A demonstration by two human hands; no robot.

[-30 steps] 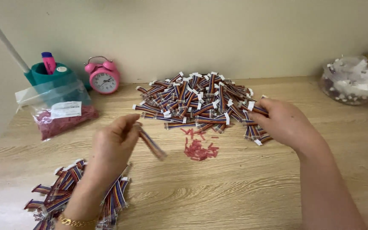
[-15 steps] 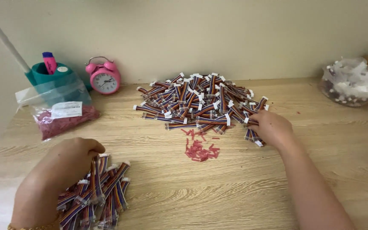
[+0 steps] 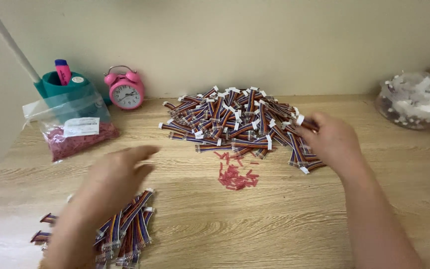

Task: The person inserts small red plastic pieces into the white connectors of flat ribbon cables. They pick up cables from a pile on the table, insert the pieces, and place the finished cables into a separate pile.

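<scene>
A big heap of short multicoloured ribbon cables with white connectors (image 3: pixel 230 117) lies at the middle back of the wooden table (image 3: pixel 284 224). My right hand (image 3: pixel 332 139) rests on the heap's right edge, fingers closed on one cable (image 3: pixel 305 122). My left hand (image 3: pixel 110 177), blurred and empty with fingers apart, hovers just above a smaller pile of the same cables (image 3: pixel 125 229) at the front left. A small scatter of red tube pieces (image 3: pixel 236 174) lies between the two hands.
A clear bag of red pieces (image 3: pixel 75 132) leans against a teal pen holder (image 3: pixel 58 84) at the back left, beside a pink alarm clock (image 3: pixel 124 88). A clear bag of white parts (image 3: pixel 414 102) sits at the far right. A white lamp arm (image 3: pixel 8 40) slants up left.
My left hand carried a cable down to the front-left pile, let it go, and now lifts away empty. My right hand stayed at the heap's right edge and closed on a cable.
</scene>
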